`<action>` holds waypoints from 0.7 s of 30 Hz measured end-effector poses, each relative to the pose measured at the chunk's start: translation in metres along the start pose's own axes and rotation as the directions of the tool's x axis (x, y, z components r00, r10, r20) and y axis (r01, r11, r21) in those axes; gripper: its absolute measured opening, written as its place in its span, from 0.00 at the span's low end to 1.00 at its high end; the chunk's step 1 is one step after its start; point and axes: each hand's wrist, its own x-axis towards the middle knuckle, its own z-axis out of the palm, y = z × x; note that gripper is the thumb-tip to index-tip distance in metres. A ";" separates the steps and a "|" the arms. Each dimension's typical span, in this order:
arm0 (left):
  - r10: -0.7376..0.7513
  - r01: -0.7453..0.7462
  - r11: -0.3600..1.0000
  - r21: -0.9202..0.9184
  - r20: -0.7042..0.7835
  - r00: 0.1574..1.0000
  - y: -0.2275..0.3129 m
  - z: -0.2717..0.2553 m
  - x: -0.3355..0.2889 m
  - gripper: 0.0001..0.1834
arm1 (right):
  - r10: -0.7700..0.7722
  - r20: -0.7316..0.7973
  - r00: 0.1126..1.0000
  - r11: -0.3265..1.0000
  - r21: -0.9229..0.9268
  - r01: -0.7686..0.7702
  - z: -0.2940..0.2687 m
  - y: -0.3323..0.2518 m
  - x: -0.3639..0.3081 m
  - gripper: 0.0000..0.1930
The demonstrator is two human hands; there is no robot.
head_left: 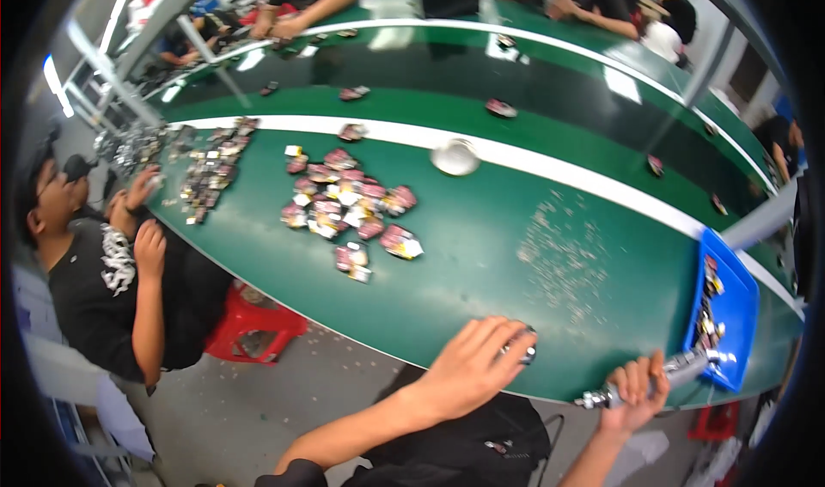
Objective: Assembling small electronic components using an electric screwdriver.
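Over the near edge of the green table (447, 285), my left hand (468, 362) is closed on a small dark rounded part (521, 346) with a shiny rim. The fingers cover most of it, so its kind is unclear. To the right, my right hand (634, 392) wraps round a grey, silver-tipped power screwdriver (685, 368). Its bit end points left, and its other end reaches the blue tray (746, 307). Many tiny pale pieces, perhaps screws, lie scattered (567, 259) beyond my hands. Left of them sits a loose pile of small dark-red and black units (344, 197) with white and yellow labels.
A round metal dish (455, 157) stands by the white rail (559, 173). Past the rail, a conveyor belt (412, 66) carries several spaced units. Another person (94, 264) works at the left beside a red stool (249, 324). More people sit across the belt.
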 end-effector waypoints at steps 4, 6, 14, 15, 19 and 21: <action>-0.092 0.103 0.993 0.065 -0.155 0.984 -0.042 -0.050 0.000 0.22 | -0.016 0.017 1.000 1.000 -0.008 0.017 -0.013 -0.007 -0.002 0.06; -0.157 0.194 0.963 0.186 -0.197 0.968 -0.077 -0.081 -0.002 0.24 | 0.001 0.036 0.999 1.000 -0.005 -0.001 -0.006 -0.003 0.001 0.06; -0.146 0.329 0.845 0.423 -0.409 0.901 -0.218 -0.192 0.023 0.25 | 0.077 0.004 0.997 0.997 -0.011 -0.077 0.015 -0.002 0.007 0.07; -0.113 0.383 0.776 0.501 -0.487 0.866 -0.257 -0.210 0.028 0.24 | 0.094 -0.007 0.996 0.995 -0.022 -0.094 0.016 -0.002 0.009 0.07; -0.367 0.640 0.646 0.415 -0.567 0.738 -0.407 -0.284 0.041 0.25 | 0.114 -0.051 0.992 0.993 -0.019 -0.115 0.014 -0.003 0.013 0.08; -0.360 0.653 0.616 0.441 -0.580 0.731 -0.463 -0.305 0.047 0.27 | 0.106 -0.041 0.994 0.994 -0.012 -0.106 0.014 -0.004 0.014 0.08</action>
